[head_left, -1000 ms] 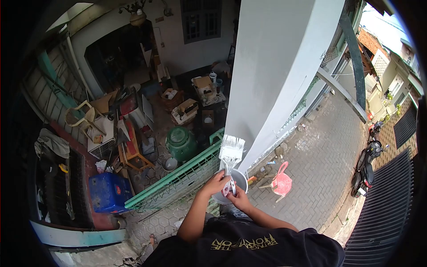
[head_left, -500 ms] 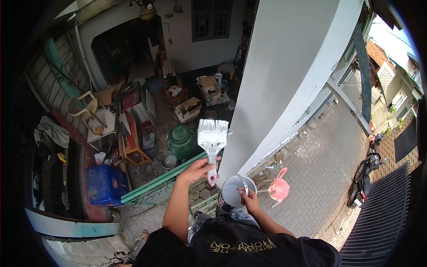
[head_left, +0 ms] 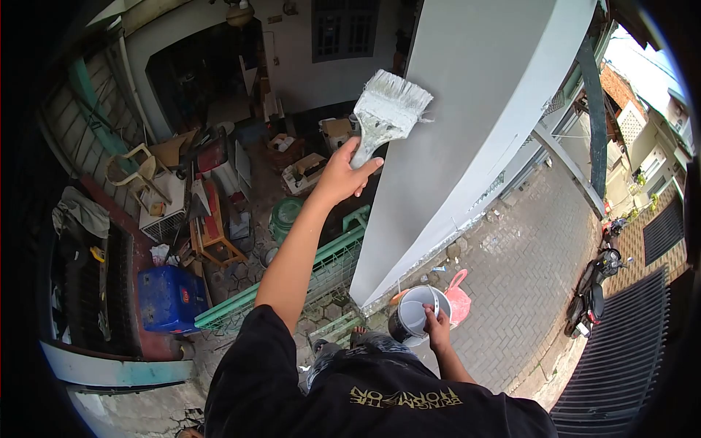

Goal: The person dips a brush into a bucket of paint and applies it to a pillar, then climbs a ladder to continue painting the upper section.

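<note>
My left hand (head_left: 342, 174) is raised and closed round the handle of a wide paintbrush (head_left: 387, 117). White paint coats its bristles, which point up and overlap the face of the tall grey-white pillar (head_left: 467, 95) in this view. Lower down, my right hand (head_left: 438, 330) grips the handle of a paint bucket (head_left: 404, 321). The bucket has a dark outside and a pale inside, and hangs slightly tilted near the pillar's foot.
A green metal railing (head_left: 292, 281) runs left of the pillar. Beyond it stand a green drum (head_left: 283, 217), a blue box (head_left: 164, 299), a plastic chair (head_left: 135, 169) and cartons. A pink thing (head_left: 458, 298) is behind the bucket. Motorcycles (head_left: 595, 292) line the paved lane.
My left hand has lifted the paintbrush up and forward, toward the pillar's face, and tilted it right. My right hand has shifted the bucket to the right and slightly lower.
</note>
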The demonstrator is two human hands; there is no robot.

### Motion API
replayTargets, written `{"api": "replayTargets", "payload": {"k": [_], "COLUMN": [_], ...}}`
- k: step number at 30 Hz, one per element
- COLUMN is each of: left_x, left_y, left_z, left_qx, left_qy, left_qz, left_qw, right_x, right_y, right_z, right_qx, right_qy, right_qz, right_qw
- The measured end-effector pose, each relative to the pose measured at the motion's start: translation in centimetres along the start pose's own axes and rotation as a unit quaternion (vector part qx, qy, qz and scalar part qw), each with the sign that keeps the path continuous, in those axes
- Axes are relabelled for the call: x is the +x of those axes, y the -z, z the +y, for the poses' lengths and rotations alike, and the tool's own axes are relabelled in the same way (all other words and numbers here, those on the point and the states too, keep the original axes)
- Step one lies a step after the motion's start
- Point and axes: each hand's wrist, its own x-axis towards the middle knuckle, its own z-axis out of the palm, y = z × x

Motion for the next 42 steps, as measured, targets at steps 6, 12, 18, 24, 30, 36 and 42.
{"api": "replayTargets", "payload": {"k": [6,12,18,24,30,36,42], "left_x": [4.5,6.4,4.0,1.2,5.5,9.7,7.6], "left_y": [-0.2,0.2,1.4,5.2,5.2,4.8,5.1], "left_z": [1.4,2.4,-2.4,-3.5,1.0,10.8,16.3], "left_qx": [-0.043,0.126,0.231,0.315,0.386,0.418,0.388], "left_qy": [-0.030,0.000,0.107,0.279,0.258,0.135,-0.019], "left_qz": [0.050,0.001,-0.072,-0.183,-0.225,-0.198,-0.080], "left_qw": [0.997,0.992,0.964,0.889,0.856,0.876,0.918], "right_x": [-0.9,-1.2,-0.7,-0.6,-0.6,-1.3,-1.3], "right_y": [1.5,2.2,2.3,2.0,1.3,1.4,1.6], "right_z": [0.2,0.2,0.5,0.4,0.5,0.5,0.8], "right_qx": [0.012,0.040,0.017,-0.010,-0.018,0.000,0.012], "right_qy": [-0.012,-0.026,-0.027,-0.023,-0.021,-0.026,-0.024], "right_qz": [0.023,0.029,0.029,0.028,0.022,0.035,0.033], "right_qw": [1.000,0.998,0.999,0.999,0.999,0.999,0.999]}}
